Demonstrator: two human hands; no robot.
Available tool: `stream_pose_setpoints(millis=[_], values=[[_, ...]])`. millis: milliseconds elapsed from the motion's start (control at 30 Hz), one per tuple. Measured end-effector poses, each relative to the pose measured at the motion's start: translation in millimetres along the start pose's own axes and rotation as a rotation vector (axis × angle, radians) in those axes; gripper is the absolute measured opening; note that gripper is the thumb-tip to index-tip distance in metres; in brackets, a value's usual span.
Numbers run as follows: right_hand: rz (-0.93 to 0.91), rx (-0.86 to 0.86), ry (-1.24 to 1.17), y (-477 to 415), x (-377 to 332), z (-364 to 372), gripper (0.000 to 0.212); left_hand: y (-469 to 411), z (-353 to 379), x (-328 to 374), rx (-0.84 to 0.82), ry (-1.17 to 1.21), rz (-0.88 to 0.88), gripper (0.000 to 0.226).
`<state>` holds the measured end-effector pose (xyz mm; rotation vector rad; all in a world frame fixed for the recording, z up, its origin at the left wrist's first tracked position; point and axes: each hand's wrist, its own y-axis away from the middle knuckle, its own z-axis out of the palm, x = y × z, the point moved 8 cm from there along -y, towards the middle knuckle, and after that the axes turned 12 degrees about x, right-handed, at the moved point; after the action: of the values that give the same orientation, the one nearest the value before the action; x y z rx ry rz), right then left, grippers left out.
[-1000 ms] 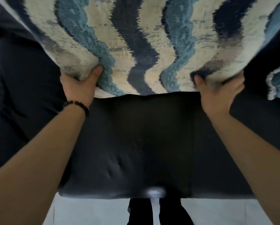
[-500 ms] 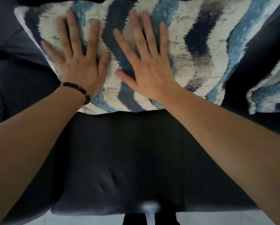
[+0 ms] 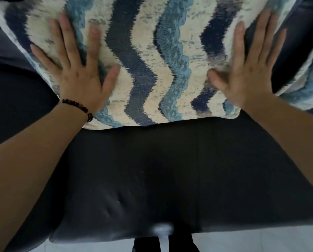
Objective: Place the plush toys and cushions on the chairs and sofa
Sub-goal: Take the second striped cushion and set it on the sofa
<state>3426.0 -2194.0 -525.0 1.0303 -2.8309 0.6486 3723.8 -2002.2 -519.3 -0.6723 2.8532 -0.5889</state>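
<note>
On my feed: big wavy-striped cushion [image 3: 152, 60], blue, navy and cream, stands propped at the back of the dark sofa [image 3: 170, 179], its lower edge sitting on the seat. It fills most of the top of the view.

Left hand [image 3: 81, 77] lies flat on the cushion's left part, fingers straight and spread, palm against the fabric, gripping nothing. Beaded bracelet [image 3: 79, 108] on that wrist. Right hand [image 3: 246, 77] is the same: flat and wide open on the cushion's right part, near its right edge, thumb pointing inward, holding nothing. I see some blur on the fingers of both hands.

Second cushion [image 3: 304, 84] with the same pattern is at the far right edge, just beside the first, with a dark gap between them; I can't tell if they touch. Front of the seat is bare dark fabric. Pale floor [image 3: 242, 240] shows below the seat's front edge.
</note>
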Motion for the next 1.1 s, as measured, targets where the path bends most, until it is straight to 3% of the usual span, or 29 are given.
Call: stream_pose_setpoints(millis=[67, 133, 267, 400, 533, 600, 667, 733, 800, 867, 933, 1100], values=[[-0.143, 0.12, -0.096, 25, -39, -1, 0.109, 31, 1, 9, 0.028, 0.009, 0.16, 0.098], [-0.403, 0.133, -0.157, 57, -89, 12, 0.112, 66, 13, 15, -0.01, -0.001, 0.313, 0.11], [-0.705, 0.123, 0.039, 79, -100, 53, 0.115, 87, 54, -3, -0.154, -0.08, 0.341, 0.119], [-0.709, 0.058, 0.025, 65, -57, 74, 0.111, 76, 76, -1, -0.25, -0.085, 0.328, 0.13], [-0.641, -0.081, 0.012, 84, -75, 64, 0.115, 88, 60, 3, -0.211, -0.019, 0.297, 0.119], [-0.598, -0.059, -0.013, 90, -84, 46, 0.114, 96, 38, 1, -0.118, 0.11, 0.102, 0.118], [-0.602, 0.07, -0.07, 86, -104, 20, 0.109, 106, 20, -9, -0.032, 0.293, -0.295, 0.129], [-0.647, 0.151, -0.13, 66, -139, -6, 0.107, 125, 30, -17, -0.061, 0.454, -0.707, 0.143], [-0.628, 0.24, -0.142, 22, -169, -29, 0.104, 144, 61, -17, -0.152, 0.62, -0.968, 0.152], [-0.503, 0.246, -0.162, -32, -178, -36, 0.096, 149, 87, -15, -0.209, 0.663, -1.053, 0.155], [-0.381, 0.086, -0.174, -67, -171, -19, 0.093, 147, 100, -14, -0.249, 0.577, -1.056, 0.153], [-0.346, 0.004, -0.198, -57, -178, -19, 0.094, 144, 109, -35, -0.479, 0.563, -0.933, 0.145]])
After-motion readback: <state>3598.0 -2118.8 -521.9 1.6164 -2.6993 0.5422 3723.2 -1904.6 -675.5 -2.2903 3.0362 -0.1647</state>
